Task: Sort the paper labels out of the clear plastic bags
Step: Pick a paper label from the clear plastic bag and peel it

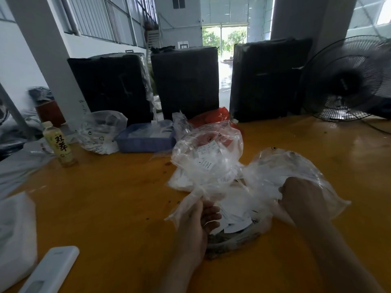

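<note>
The left hand (203, 216) grips a clear bag's (296, 166) neck while the right hand (296, 193) reaches inside (grip hidden); next, draw out the paper labels (234, 216).

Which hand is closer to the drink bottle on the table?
Left. The left hand grips a clear plastic bag near the middle of the table, with the bottle far off to its left. The right hand is farther right still, inside another bag.

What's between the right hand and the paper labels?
Only plastic film: the right hand is reaching into the clear bag, the labels lie beside it. The left hand grips the bag's bunched edge.
</note>
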Motion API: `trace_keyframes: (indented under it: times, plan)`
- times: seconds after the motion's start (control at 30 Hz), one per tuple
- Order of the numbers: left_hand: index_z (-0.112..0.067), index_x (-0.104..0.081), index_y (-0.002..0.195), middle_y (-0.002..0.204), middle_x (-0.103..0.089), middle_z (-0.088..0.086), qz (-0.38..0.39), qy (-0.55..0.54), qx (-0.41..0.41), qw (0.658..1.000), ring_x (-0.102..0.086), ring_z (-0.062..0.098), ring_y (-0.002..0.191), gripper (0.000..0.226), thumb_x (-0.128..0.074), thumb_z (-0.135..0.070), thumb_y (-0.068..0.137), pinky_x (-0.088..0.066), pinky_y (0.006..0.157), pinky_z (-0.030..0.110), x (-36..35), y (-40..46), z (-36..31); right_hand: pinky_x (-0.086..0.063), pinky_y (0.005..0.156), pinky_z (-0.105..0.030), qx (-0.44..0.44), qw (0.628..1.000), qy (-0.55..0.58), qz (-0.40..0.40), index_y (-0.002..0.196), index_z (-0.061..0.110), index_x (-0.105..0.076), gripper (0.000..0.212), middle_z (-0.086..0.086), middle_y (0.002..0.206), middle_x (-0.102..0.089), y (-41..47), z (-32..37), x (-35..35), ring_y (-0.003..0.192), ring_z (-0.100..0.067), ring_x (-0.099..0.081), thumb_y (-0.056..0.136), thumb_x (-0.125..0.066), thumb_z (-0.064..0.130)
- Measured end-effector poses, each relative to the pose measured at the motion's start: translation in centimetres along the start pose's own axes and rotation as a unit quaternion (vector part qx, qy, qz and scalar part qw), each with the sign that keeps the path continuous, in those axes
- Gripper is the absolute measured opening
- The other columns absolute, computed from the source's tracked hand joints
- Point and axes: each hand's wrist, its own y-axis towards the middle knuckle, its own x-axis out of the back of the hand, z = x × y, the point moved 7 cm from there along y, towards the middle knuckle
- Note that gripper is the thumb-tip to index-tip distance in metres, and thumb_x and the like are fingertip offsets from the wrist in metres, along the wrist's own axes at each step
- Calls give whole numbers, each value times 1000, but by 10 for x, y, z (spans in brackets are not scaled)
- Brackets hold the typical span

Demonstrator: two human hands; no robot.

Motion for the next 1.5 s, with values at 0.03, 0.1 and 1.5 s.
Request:
trace_keyframes:
  times: [0.03,0.1,1.5]
  plan:
    - [4,-71,107,93,-77,19,2,3,1,1000,-74,24,78,40,-47,-27,111,-59,61,30,-1,0,0,-40,59,-33,10,1000,16,-12,76,19,-53,27,3,69,-54,-3,4,3,67,-22,-56,101,-62,26]
    - [3,-72,109,95,-77,19,11,12,0,1000,-74,24,80,39,-47,-27,111,-59,63,30,-1,0,1,-44,62,-30,35,992,113,-47,93,17,-63,12,0,82,-67,-7,16,14,74,-20,-62,102,-60,23]
    - [-26,-82,85,91,-78,3,35,113,-56,991,-76,17,86,13,-77,-36,80,-59,72,26,-5,-8,-6,-52,69,-17,219,870,422,127,94,36,-69,6,21,84,-67,-56,105,-16,78,0,-64,95,-68,42]
